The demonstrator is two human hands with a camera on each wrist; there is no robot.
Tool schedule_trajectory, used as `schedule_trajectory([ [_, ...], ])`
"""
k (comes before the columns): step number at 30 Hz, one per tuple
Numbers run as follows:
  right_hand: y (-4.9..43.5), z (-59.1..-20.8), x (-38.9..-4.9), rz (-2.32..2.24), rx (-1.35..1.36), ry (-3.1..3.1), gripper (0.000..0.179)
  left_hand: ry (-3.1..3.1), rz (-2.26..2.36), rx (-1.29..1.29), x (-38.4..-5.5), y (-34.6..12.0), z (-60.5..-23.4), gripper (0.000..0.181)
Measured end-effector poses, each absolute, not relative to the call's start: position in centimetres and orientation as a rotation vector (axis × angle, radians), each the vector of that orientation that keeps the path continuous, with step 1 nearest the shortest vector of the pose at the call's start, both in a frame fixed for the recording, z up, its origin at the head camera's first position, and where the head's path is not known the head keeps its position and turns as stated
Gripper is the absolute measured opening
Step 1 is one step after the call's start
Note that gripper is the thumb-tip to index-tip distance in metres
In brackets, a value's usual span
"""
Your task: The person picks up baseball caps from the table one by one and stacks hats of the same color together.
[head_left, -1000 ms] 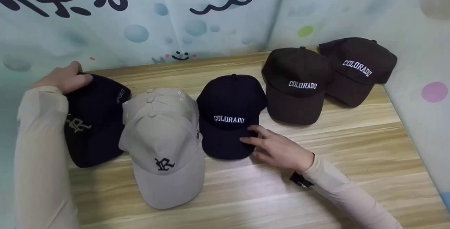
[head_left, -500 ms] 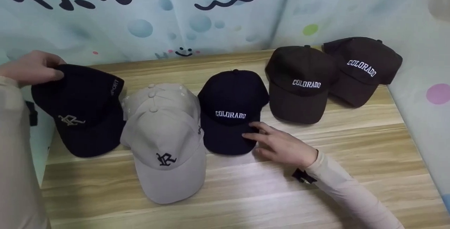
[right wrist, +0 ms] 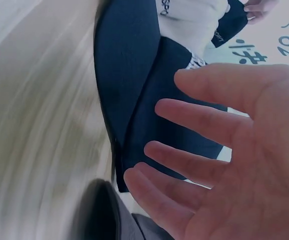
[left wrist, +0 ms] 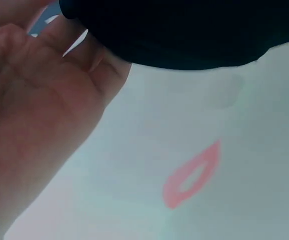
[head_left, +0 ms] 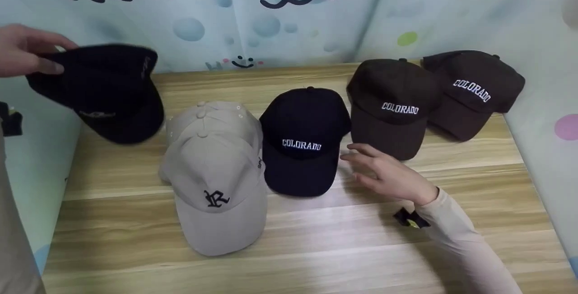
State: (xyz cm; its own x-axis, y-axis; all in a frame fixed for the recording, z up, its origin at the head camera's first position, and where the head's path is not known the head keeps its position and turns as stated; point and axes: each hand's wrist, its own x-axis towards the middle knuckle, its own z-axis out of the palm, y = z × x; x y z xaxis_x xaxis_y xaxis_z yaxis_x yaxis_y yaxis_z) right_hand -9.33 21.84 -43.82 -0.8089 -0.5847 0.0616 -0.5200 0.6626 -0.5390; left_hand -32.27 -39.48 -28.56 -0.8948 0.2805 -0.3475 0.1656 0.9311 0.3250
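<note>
At the far left of the head view, my left hand (head_left: 29, 52) pinches the back edge of a dark navy baseball cap (head_left: 113, 91), which is raised and tilted over the table. In the left wrist view the dark cap (left wrist: 184, 35) hangs from the fingertips. My right hand (head_left: 388, 172) has its fingers spread, just right of a navy COLORADO cap (head_left: 300, 167). The right wrist view shows the fingers (right wrist: 199, 120) relaxed in front of that cap (right wrist: 129, 75), holding nothing. Between the two navy caps lie stacked beige caps (head_left: 216, 185), the front one bearing an R emblem.
Two dark brown COLORADO caps lie at the back right, the nearer cap (head_left: 393, 122) overlapping the farther one (head_left: 478, 91). They rest on a wood-grain table (head_left: 316, 249). A printed pale blue backdrop (head_left: 289, 36) rises behind it and at both sides.
My left hand has lifted the dark navy cap up and to the left, away from the beige caps. My right hand has drawn back rightward off the COLORADO cap's brim.
</note>
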Motion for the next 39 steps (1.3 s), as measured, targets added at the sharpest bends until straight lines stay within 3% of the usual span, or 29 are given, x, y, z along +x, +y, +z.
schedule_trajectory([
  [9,22.8,-43.8,-9.1,-0.877,-0.899,2.766,0.042,2.981,0.429,0.514,-30.8,-34.5,-24.9,0.044],
  [16,23.8,-43.5,-9.1,-0.915,-0.857,2.793,0.042,3.046,0.764,0.638,-29.5,-29.7,-23.0,0.037],
  [24,25.3,-43.4,-8.7,-0.938,-0.796,2.816,0.041,3.072,0.855,1.067,-28.0,-23.8,-22.1,0.036],
  [31,25.8,-43.5,-8.5,-0.950,-0.763,2.840,0.040,2.706,0.884,1.701,-24.7,-17.9,-21.7,0.034],
  [39,26.0,-43.7,-8.3,-0.971,-0.739,2.840,0.041,2.464,0.874,1.814,-22.1,-12.9,-22.5,0.029],
])
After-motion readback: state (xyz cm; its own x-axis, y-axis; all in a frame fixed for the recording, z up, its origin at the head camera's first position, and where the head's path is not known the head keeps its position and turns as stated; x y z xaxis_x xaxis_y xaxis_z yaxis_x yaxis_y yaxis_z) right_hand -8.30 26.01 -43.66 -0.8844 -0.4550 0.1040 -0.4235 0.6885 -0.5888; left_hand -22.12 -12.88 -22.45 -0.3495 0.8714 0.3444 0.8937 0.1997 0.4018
